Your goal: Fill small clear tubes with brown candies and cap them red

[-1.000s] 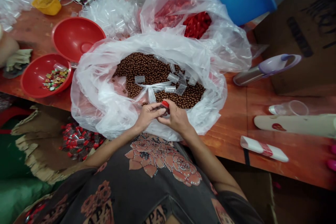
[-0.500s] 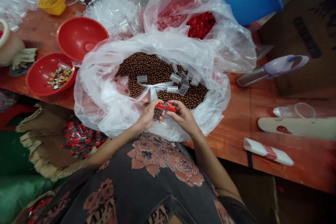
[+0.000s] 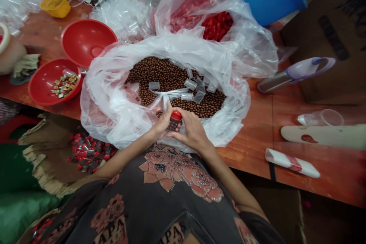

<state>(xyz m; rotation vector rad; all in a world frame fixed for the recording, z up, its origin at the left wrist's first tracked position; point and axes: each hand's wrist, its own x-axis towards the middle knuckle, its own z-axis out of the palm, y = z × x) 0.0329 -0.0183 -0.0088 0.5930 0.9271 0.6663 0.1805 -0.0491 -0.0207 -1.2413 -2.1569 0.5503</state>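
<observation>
Between my hands is a small clear plastic jar point(image 3: 173, 125) filled with brown balls, its red cap point(image 3: 176, 114) on top. My left hand point(image 3: 161, 125) is wrapped round the jar from the left. My right hand point(image 3: 193, 129) closes on it from the right, fingers at the cap and thumb low beside the jar. Just beyond lies an open white plastic bag point(image 3: 105, 95) holding many brown chocolate-like balls point(image 3: 162, 69). Several clear empty tubes point(image 3: 187, 96) rest on the balls, near a twisted strip of plastic.
Behind the bag stands another bag with red caps point(image 3: 219, 26). Two red bowls point(image 3: 88, 32) sit at the left, one with wrapped sweets. Below left, a torn carton point(image 3: 42, 152) holds filled red-capped jars point(image 3: 88, 152). A flask point(image 3: 274, 80) and a blue bin point(image 3: 270, 0) stand right.
The jar's red cap now sits upright on top instead of red parts spread sideways between my fingers. My right hand has moved left and closed round the jar.
</observation>
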